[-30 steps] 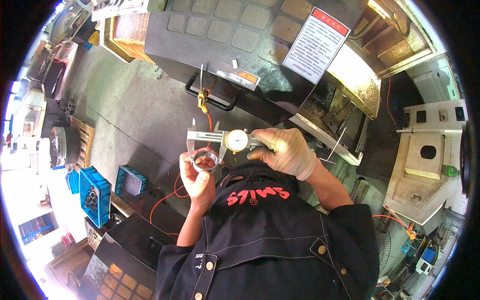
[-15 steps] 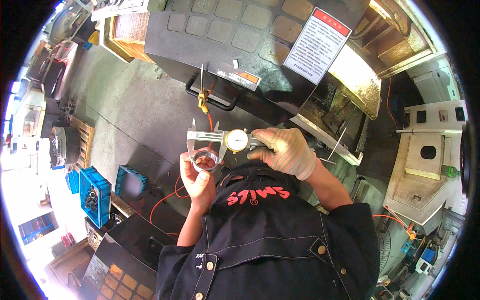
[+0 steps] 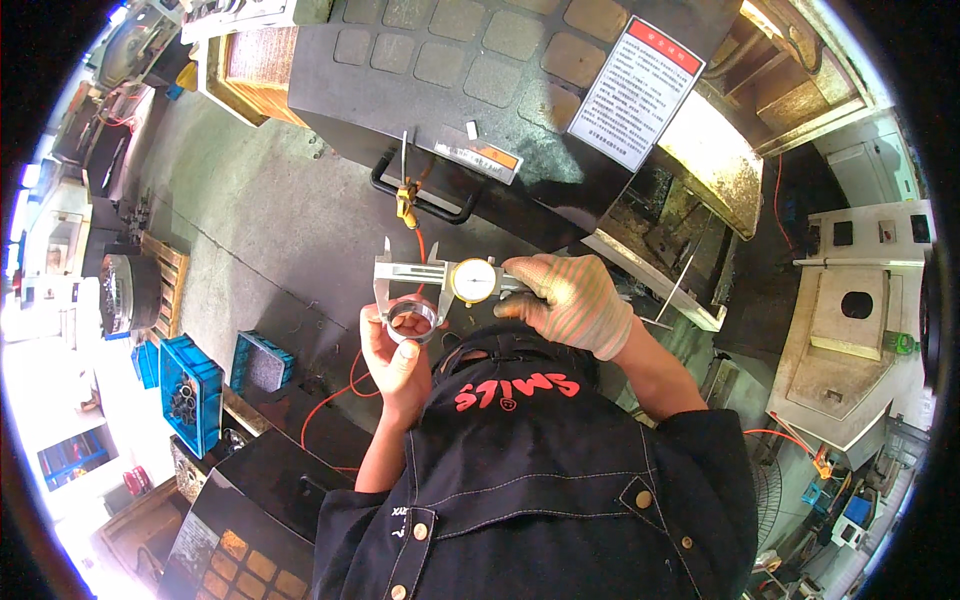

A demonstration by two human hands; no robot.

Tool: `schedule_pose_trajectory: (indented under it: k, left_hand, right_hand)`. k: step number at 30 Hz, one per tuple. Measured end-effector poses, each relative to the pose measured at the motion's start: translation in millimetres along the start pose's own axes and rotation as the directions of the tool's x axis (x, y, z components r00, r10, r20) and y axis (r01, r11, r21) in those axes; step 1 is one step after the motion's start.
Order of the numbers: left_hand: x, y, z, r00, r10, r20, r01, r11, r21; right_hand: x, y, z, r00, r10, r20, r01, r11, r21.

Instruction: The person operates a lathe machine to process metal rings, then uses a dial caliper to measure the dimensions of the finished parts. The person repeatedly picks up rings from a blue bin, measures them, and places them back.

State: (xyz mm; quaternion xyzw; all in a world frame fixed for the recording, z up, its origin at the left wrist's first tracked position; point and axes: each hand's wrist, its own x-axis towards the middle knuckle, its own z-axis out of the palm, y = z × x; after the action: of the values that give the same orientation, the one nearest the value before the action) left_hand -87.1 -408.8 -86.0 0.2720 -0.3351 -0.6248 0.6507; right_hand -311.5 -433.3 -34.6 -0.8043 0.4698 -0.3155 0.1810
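A shiny metal ring (image 3: 432, 312) is pinched in my bare left hand (image 3: 398, 365), its thumb and fingers closed on the lower part. Just above it lies a dial caliper (image 3: 415, 272) with a round white dial (image 3: 473, 281). The caliper's long lower jaws reach down on either side of the ring; whether both touch it I cannot tell. My right hand (image 3: 575, 305), in a striped knit glove, is closed round the caliper's right end, with the thumb below the beam.
Ahead stands a dark machine cover with a black handle (image 3: 425, 195) and a yellow air gun (image 3: 406, 203) on an orange hose. To the left are a blue crate (image 3: 190, 395) of metal rings and another blue crate (image 3: 262, 362). A pale machine (image 3: 850, 330) stands at right.
Both hands, the caliper and the ring stay almost exactly where they were. No grip has visibly changed.
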Motion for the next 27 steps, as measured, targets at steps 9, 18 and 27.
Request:
schedule_pose_trajectory:
  k: [9, 18, 27]
  left_hand:
    - [-0.3, -0.1, 2.0, 1.0, -0.01, -0.019, 0.01, 1.0, -0.005]
    - [-2.1, -5.5, -9.6, 0.999, 0.029, 0.03, -0.031, 0.997, 0.072]
    - [-5.1, -2.5, -6.0, 1.0, 0.003, 0.031, -0.005, 0.997, 0.073]
  right_hand:
    - [-2.1, 0.6, 1.0, 1.0, 0.003, -0.02, -0.003, 1.0, 0.017]
    - [-1.6, -4.5, -0.2, 0.999, 0.032, -0.041, -0.03, 0.997, 0.065]
    - [-4.1, -3.4, -0.9, 0.997, 0.071, 0.037, -0.075, 0.99, 0.118]
